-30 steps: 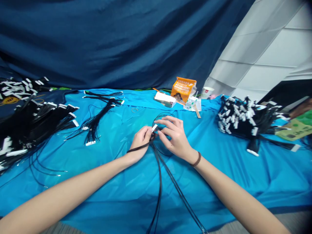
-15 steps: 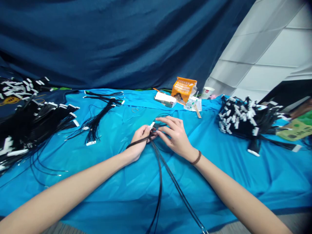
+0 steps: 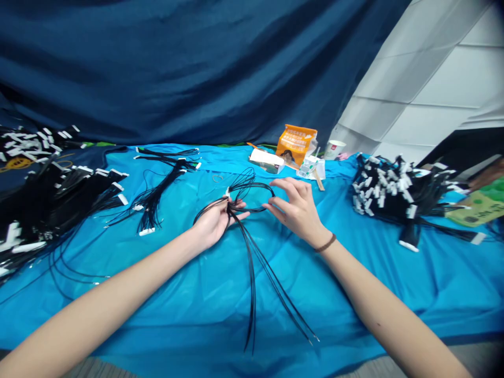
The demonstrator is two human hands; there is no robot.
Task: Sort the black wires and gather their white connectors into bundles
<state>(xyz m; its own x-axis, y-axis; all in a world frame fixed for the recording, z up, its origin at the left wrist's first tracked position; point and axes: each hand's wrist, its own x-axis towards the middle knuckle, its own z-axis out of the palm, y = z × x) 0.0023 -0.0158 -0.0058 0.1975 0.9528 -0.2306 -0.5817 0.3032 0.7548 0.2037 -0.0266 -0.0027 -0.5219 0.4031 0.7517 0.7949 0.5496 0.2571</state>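
Note:
Black wires (image 3: pixel 255 247) with a small white connector (image 3: pixel 227 192) lie across my left hand (image 3: pixel 214 223) at the middle of the view. The thumb is by the connector and the other fingers lie under the bundle. To the right, my right hand (image 3: pixel 295 210) pinches the end of a loop of the same wires between thumb and fingers. Loose wire ends with small metal tips hang down toward the front of the blue cloth. A brown band circles my right wrist.
Piles of black wires with white connectors lie at the left (image 3: pixel 59 199) and right (image 3: pixel 394 184). A smaller bundle (image 3: pixel 153 202) is left of centre. Behind are an orange packet (image 3: pixel 296 144), an opened box (image 3: pixel 265 160) and a paper cup (image 3: pixel 336 149). Someone's arm (image 3: pixel 488 176) shows far right.
My left hand has moved left and its fingers have spread. My right hand has moved right, drawing out a wire loop. The bundle's loose ends have shifted up.

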